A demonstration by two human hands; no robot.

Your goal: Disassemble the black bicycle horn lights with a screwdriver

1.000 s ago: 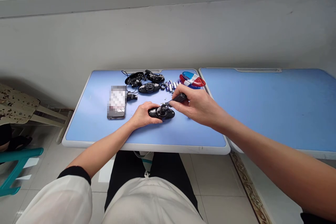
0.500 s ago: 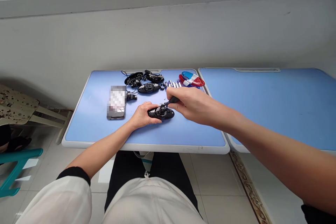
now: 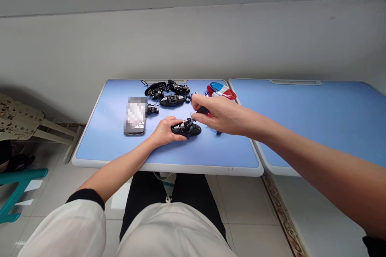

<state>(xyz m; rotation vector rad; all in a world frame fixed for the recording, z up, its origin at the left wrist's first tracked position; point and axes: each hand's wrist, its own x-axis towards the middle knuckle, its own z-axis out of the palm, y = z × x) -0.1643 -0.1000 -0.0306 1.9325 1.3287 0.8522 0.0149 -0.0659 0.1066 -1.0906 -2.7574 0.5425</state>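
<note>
My left hand [image 3: 165,131] is closed around the left end of a glossy black oval bike horn [image 3: 194,130], which lies on the blue table. A ribbed round grille and a black clamp-like bracket [image 3: 188,122] show on the horn's top. Just above its right side, my right hand [image 3: 217,112] grips a screwdriver [image 3: 203,110] by the dark handle. The tool's tip is close to the bracket, but I cannot tell whether it touches. My right fingers hide part of the handle.
Behind the hands lie another black horn [image 3: 172,100], more black parts [image 3: 155,89] with cords, and a black ring clamp [image 3: 153,109]. A phone [image 3: 135,118] lies at left. Near the back right is a red and blue horn [image 3: 223,89]. A second table [image 3: 307,124] adjoins on the right.
My right hand has shifted slightly, its wrist turning, with the screwdriver handle lifted up and right from the bracket. The left hand still holds the horn in about the same place.
</note>
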